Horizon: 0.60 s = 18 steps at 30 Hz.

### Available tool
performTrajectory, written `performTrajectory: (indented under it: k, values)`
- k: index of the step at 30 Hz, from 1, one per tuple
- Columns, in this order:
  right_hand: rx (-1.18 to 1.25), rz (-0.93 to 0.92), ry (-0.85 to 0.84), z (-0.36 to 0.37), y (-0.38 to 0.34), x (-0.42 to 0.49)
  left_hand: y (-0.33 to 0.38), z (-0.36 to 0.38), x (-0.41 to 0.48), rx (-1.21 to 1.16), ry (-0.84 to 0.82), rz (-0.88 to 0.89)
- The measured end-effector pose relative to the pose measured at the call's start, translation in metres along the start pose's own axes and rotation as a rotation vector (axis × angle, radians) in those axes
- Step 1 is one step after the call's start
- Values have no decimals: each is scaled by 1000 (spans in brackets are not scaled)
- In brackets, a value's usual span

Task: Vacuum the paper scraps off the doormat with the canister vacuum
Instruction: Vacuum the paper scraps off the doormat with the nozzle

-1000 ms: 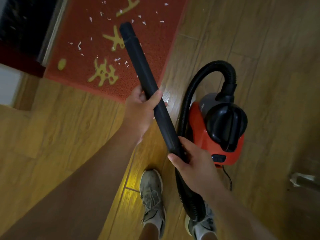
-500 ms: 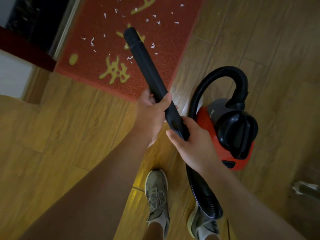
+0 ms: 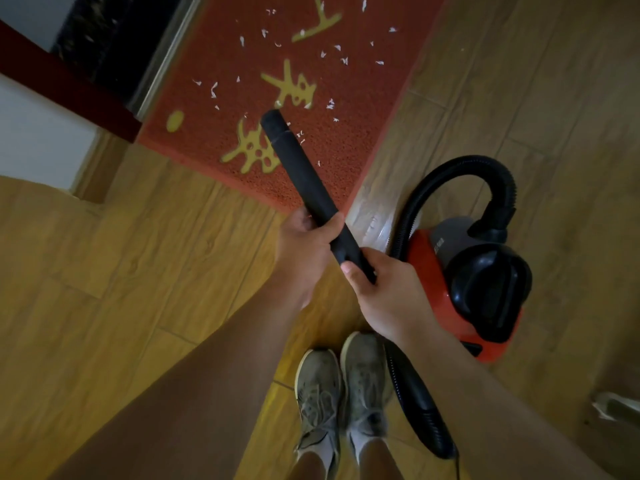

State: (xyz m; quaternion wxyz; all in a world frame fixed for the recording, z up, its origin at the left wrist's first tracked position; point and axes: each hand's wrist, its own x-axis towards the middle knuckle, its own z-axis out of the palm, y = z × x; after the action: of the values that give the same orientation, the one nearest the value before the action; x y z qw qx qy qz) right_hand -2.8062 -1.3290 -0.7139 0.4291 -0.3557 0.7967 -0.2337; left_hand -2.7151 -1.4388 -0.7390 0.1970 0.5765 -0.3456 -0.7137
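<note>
A red doormat with yellow characters lies ahead, strewn with several white paper scraps. I hold a black vacuum tube slanting toward the mat, its far end over the mat's near part. My left hand grips the tube at its middle. My right hand grips it just behind, close to the left. A red and black canister vacuum stands on the floor to the right, its black hose arching over it.
Wooden plank floor all around. A dark doorway with a metal threshold borders the mat's left side, beside a white and dark red wall corner. My two shoes stand below the hands. A pale object lies at the right edge.
My right hand slid up the tube until it sits just behind the left. The tube's end drew back toward the mat's near edge. My feet came together.
</note>
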Motion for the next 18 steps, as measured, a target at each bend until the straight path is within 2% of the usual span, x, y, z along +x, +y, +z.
performTrajectory:
  k: [9, 18]
  values:
    - [-62, 7, -30, -14, -1, 21, 16, 15, 28, 114, 33, 50]
    - [-44, 46, -224, -27, -6, 49, 22, 20, 64, 159, 77, -1]
